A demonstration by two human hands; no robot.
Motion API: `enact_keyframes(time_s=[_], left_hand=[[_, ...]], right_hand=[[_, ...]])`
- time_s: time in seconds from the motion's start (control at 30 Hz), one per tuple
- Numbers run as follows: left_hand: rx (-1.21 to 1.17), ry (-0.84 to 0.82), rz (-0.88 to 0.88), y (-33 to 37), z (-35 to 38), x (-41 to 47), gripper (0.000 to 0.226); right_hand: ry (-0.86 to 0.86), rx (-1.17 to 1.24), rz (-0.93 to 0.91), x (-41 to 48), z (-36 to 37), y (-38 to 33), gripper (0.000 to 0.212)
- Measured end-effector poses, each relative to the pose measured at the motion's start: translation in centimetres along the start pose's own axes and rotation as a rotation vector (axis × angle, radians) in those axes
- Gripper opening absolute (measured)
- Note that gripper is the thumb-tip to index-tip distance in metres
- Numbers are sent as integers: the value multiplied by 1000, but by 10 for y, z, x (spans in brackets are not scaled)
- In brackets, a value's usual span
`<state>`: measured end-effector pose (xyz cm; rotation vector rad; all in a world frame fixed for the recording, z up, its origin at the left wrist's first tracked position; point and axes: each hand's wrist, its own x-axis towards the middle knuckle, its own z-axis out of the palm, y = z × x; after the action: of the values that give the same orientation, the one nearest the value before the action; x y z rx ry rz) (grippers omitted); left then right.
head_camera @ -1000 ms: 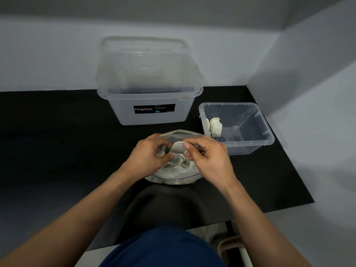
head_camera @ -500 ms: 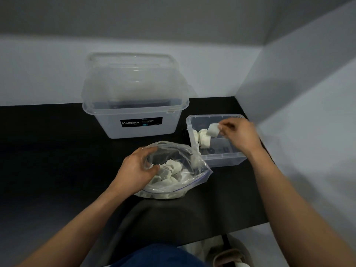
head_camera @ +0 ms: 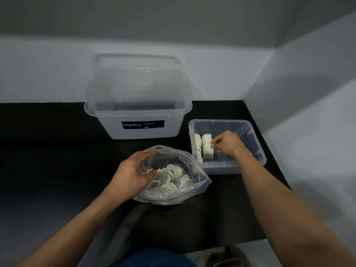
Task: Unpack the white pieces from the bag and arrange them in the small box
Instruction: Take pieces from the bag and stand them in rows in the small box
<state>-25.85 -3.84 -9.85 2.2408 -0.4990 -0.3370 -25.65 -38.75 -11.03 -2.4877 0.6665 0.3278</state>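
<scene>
Seated at black surface (head_camera: 48, 151), grey walls behind & to R. Gripping open mouth of clear zip bag (head_camera: 179, 191) w/ left grip (head_camera: 133, 176): curled over L side of rim, thumb pressed vs. the plastic. Heap of loose white pieces (head_camera: 171, 174) inside bag, lying on surface near centre, mouth turned up & away. Reaching into small box (head_camera: 221, 168) w/ right grip (head_camera: 226, 144), box just R of bag; can't tell if bag's far R edge touches box wall. Pinching top corner of one white piece (head_camera: 208, 154) btwn thumb & fingertips, remaining fingers tucked in. Standing upright on box floor, at near end of a row. More upright pieces (head_camera: 206, 137) packed vs. box's L wall, approx two rows; count not readable. Behind bag & L of small box: big clear tub (head_camera: 142, 132) w/ black "Megabox" label (head_camera: 142, 124), clear lid (head_camera: 134, 78) propped upright at its back. Dark blue clothing (head_camera: 154, 259) at bottom edge.
</scene>
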Motion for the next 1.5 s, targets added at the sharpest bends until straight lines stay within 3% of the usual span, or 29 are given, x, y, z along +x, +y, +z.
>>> enact_keyframes(time_s=[0.23,0.33,0.47,0.53,0.6,0.7,0.8,0.93,1.3,1.5], left_hand=[[24,-15,-9,1,1,3,59],[28,-38,8,1,-1,2,63],[22,-61,31,-3,-4,-2,69],[14,-64,46,-4,-4,-3,70],[0,-68,57,-4,-4,-4,71],[-12,-79,93,-5,-4,-8,73],[-3,-88,113,-6,-4,-12,75],[-8,-110,128,-5,-5,-17,74],[4,-140,176,-5,-7,-24,72],[9,-141,164,-7,-10,-22,71]], right_hand=[[41,-34,34,0,0,1,16],[136,-51,26,-12,-12,-1,19],[348,215,-168,-78,-28,-35,16],[309,438,-314,-124,-22,-67,10],[121,550,-411,-158,-5,-96,10],[-98,225,-444,-169,36,-117,18],[-88,-144,-382,-145,76,-116,26],[-52,-297,-236,-114,108,-105,13],[-48,-324,-184,-102,130,-104,5],[34,-195,-302,-120,126,-106,7]])
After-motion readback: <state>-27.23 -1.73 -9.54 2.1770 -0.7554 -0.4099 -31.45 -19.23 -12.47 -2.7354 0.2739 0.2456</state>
